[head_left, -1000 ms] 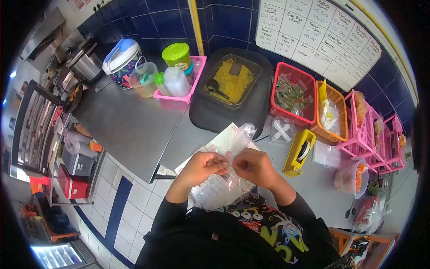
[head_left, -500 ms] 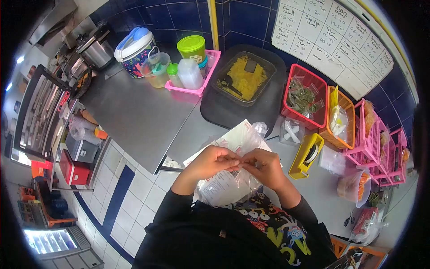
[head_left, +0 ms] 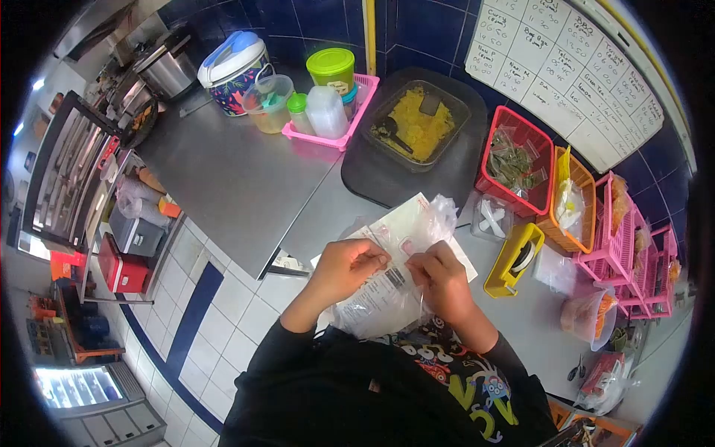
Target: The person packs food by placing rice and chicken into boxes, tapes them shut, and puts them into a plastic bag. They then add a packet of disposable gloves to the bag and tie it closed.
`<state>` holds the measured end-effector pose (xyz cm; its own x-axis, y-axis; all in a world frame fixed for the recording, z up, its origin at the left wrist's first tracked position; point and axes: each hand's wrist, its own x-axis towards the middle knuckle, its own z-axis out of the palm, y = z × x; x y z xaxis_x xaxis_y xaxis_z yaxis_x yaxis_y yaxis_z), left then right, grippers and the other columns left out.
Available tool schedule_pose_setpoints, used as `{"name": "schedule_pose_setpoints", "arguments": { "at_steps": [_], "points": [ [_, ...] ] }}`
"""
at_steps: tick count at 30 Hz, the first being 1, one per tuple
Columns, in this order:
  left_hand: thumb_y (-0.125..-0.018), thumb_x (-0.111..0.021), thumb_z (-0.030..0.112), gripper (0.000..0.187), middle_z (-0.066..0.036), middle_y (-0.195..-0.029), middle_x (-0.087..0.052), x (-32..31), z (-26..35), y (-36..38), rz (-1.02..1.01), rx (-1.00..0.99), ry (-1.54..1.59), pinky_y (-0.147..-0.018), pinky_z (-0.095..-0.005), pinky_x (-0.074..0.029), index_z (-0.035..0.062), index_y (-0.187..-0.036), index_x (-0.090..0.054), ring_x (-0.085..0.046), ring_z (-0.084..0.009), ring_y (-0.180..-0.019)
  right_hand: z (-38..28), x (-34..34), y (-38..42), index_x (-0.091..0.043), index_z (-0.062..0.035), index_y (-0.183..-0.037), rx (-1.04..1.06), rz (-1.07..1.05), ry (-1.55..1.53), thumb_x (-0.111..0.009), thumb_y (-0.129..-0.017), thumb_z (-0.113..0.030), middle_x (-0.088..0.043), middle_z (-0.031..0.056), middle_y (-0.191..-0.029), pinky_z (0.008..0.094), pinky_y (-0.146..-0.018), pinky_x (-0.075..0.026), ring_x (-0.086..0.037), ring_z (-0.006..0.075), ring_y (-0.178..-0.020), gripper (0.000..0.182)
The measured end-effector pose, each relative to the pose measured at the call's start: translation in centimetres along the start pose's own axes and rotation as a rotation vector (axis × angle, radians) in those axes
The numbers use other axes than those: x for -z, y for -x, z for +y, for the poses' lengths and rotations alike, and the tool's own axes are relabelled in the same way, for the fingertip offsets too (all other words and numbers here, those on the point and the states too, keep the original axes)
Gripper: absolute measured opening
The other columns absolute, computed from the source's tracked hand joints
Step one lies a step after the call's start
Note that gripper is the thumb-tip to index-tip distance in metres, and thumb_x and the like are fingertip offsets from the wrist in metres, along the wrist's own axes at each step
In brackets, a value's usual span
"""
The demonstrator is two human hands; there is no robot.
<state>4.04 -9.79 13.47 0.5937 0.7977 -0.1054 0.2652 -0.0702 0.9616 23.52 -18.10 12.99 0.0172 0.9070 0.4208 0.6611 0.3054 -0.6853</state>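
Observation:
A clear plastic bag with a printed paper inside or under it lies at the counter's front edge, close to my body. My left hand is over its left side, fingers curled with the tips together. My right hand pinches the plastic at the bag's right side. Whether my left fingers hold any of the thin film is too small to tell. Beneath the bag is a white sheet or box, and a crumpled clear plastic end rises beyond my hands.
Beyond the bag, a container of yellow food sits on a black board. Rightward are a red basket, an orange basket, a yellow tape dispenser and pink racks. A pink tray holds bottles.
My hands, which were together at the fingertips, have moved apart, the left to the left and the right slightly to the right. The view has shifted a little.

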Motion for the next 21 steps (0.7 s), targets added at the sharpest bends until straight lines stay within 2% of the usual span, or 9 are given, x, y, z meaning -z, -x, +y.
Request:
{"name": "schedule_pose_setpoints", "arguments": {
  "at_steps": [1,3,6,10,12,13,15,21],
  "points": [
    [-0.087,-0.063,0.009,0.014,-0.01,-0.084,-0.07,0.3,0.1,0.2,0.002,0.002,0.001,-0.07,-0.0253,-0.052,-0.0026,-0.094,-0.066,-0.068,-0.0131,-0.077,-0.2,0.2,0.0,-0.065,-0.0031,-0.085,0.015,0.009,0.057,-0.071,-0.074,-0.001,-0.054,0.0113,-0.083,0.0354,-0.06,-0.048,-0.059,0.0284,-0.069,0.013],
    [-0.088,-0.064,0.011,0.014,-0.006,-0.084,-0.069,0.7,0.3,0.6,-0.029,0.008,-0.042,-0.056,-0.0217,-0.049,0.0003,-0.096,-0.067,-0.063,-0.0084,-0.07,-0.3,0.3,-0.1,-0.065,-0.0028,-0.086,0.009,-0.009,0.059,-0.071,-0.074,-0.001,-0.054,0.0115,-0.084,0.0354,-0.061,-0.048,-0.059,0.0286,-0.07,0.014],
    [-0.089,-0.063,0.014,0.014,-0.004,-0.084,-0.07,0.7,0.4,0.8,-0.016,-0.016,-0.04,-0.049,-0.021,-0.046,0.0023,-0.096,-0.067,-0.062,-0.0072,-0.068,-0.2,0.4,-0.3,-0.065,-0.0023,-0.087,0.021,-0.03,0.057,-0.071,-0.074,-0.001,-0.054,0.0115,-0.085,0.0353,-0.061,-0.049,-0.06,0.0288,-0.071,0.014],
    [-0.088,-0.064,0.013,0.012,-0.005,-0.086,-0.07,0.6,0.5,0.1,-0.02,-0.06,-0.149,-0.051,-0.023,-0.048,0.0023,-0.094,-0.067,-0.064,-0.0101,-0.067,0.0,0.8,-0.6,-0.064,-0.0018,-0.086,0.068,-0.059,0.044,-0.069,-0.073,0.002,-0.054,0.0109,-0.085,0.0352,-0.061,-0.049,-0.06,0.0285,-0.071,0.014],
    [-0.083,-0.066,0.012,0.011,-0.008,-0.082,-0.067,0.2,1.7,-0.2,-0.006,-0.181,-0.32,-0.057,-0.0283,-0.05,0.0029,-0.091,-0.067,-0.066,-0.0179,-0.068,-0.1,0.8,-0.7,-0.064,-0.0015,-0.087,0.051,-0.076,0.013,-0.068,-0.073,0.003,-0.054,0.011,-0.085,0.0351,-0.061,-0.049,-0.06,0.0285,-0.07,0.015],
    [-0.083,-0.066,0.012,0.011,-0.008,-0.082,-0.067,0.0,2.3,-0.4,-0.006,-0.182,-0.319,-0.057,-0.0283,-0.05,0.0029,-0.091,-0.067,-0.066,-0.0179,-0.068,-0.2,0.8,-0.6,-0.064,-0.0012,-0.087,0.032,-0.094,-0.021,-0.068,-0.072,0.003,-0.053,0.0111,-0.085,0.035,-0.06,-0.049,-0.06,0.0285,-0.07,0.016],
    [-0.078,-0.068,0.012,0.013,-0.011,-0.079,-0.064,-0.5,3.2,-1.0,-0.021,-0.375,-0.506,-0.067,-0.0349,-0.051,0.0031,-0.087,-0.067,-0.064,-0.0272,-0.074,-0.1,0.6,-0.6,-0.063,-0.0011,-0.088,0.038,-0.085,-0.004,-0.068,-0.072,0.004,-0.053,0.0113,-0.084,0.0348,-0.06,-0.049,-0.06,0.0284,-0.07,0.017],
    [-0.077,-0.068,0.014,0.013,-0.014,-0.079,-0.064,-0.8,2.7,-2.6,-0.154,-0.394,-0.598,-0.07,-0.0397,-0.049,0.0038,-0.084,-0.067,-0.062,-0.0322,-0.077,0.1,0.1,-0.1,-0.061,-0.0015,-0.088,-0.003,-0.042,-0.021,-0.067,-0.069,0.005,-0.053,0.0119,-0.084,0.0349,-0.06,-0.049,-0.059,0.0293,-0.069,0.021]
  ]
}}
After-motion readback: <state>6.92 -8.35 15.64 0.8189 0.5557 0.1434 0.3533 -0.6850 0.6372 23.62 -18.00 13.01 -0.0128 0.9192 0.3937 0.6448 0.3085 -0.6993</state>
